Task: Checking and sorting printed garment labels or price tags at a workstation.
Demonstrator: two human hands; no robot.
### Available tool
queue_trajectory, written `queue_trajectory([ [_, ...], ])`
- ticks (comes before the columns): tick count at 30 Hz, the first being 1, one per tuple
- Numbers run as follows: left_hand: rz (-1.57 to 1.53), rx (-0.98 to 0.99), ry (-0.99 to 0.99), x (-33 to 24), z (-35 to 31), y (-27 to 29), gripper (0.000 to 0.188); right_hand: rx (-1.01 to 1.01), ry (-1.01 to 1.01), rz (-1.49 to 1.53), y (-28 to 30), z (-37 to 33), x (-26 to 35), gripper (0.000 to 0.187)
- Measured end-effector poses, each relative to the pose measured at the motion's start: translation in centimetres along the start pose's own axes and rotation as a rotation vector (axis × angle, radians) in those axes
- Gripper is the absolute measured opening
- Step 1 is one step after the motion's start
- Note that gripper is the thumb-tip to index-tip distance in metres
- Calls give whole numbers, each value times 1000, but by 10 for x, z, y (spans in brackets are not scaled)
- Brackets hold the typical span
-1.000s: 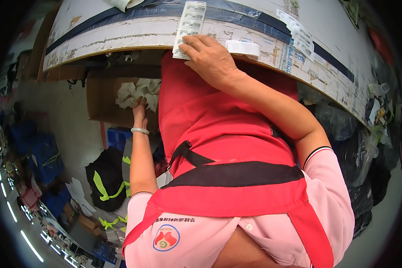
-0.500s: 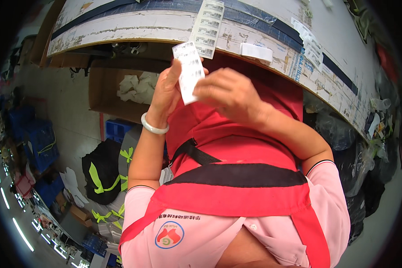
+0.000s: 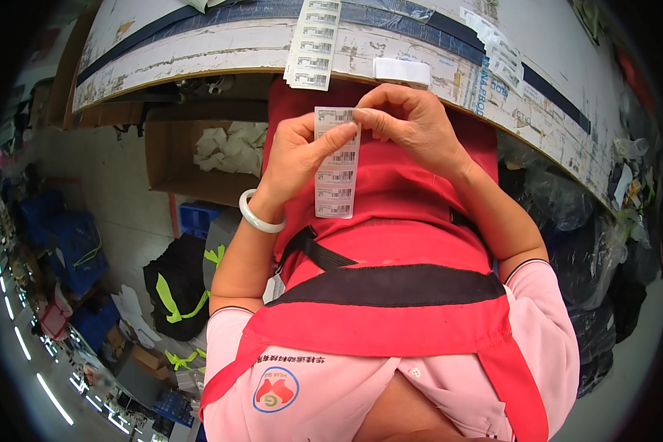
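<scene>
Workshop clutter fills the far left, where blue crates (image 3: 70, 250) stand near a black bag (image 3: 171, 283) with yellow-green ties. Below the table edge, an open cardboard box (image 3: 168, 158) holds crumpled pale paper (image 3: 232, 149); it seems set low and close to suit the left hand's reach. That left hand (image 3: 293, 158), a pale bracelet (image 3: 250, 215) at its wrist, pinches a printed label strip (image 3: 336, 195) near its upper end, thumb across the front, probably to keep it flat. The strip lies over the red apron (image 3: 405, 184), print facing up. Beyond it, similar label sheets (image 3: 314, 44) overhang the worn white table (image 3: 177, 59), perhaps for easy lifting. The right hand (image 3: 416, 125) makes a narrow pinch on the strip's upper right corner, likely for fine control; whether a label lifts there is too small to tell. Farther right sit a white slip (image 3: 401, 71) and, below the table, clear plastic bags (image 3: 560, 202)
</scene>
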State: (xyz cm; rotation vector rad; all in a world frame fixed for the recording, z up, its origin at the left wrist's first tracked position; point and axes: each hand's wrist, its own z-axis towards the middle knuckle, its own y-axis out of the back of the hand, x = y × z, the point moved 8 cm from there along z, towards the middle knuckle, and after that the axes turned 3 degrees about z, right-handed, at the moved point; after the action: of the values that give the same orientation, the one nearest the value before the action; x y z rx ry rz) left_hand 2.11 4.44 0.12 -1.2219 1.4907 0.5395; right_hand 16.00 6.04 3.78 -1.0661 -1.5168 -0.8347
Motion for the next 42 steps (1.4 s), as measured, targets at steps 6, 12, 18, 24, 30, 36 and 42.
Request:
queue_trajectory([
  [6,-58,-47,-38,-8,7,-2,16,71,-49,28,6,-5,4,16],
  [12,-118,32,-4,-1,12,-8,16,160,-86,101,10,-7,-1,18],
  [18,-212,89,-22,5,13,-8,15,201,-172,162,5,-8,-7,16],
  [24,-251,128,-128,-3,13,-12,10,224,-344,560,-16,-18,-43,20],
  [30,-219,1,-59,-1,15,-7,7,-58,-184,340,10,-19,-30,22],
  [36,-90,-37,-16,1,24,-11,8,-111,-125,187,24,-16,-25,21],
  [42,-91,94,-42,3,27,-15,12,-428,119,-132,83,-9,-8,16],
])
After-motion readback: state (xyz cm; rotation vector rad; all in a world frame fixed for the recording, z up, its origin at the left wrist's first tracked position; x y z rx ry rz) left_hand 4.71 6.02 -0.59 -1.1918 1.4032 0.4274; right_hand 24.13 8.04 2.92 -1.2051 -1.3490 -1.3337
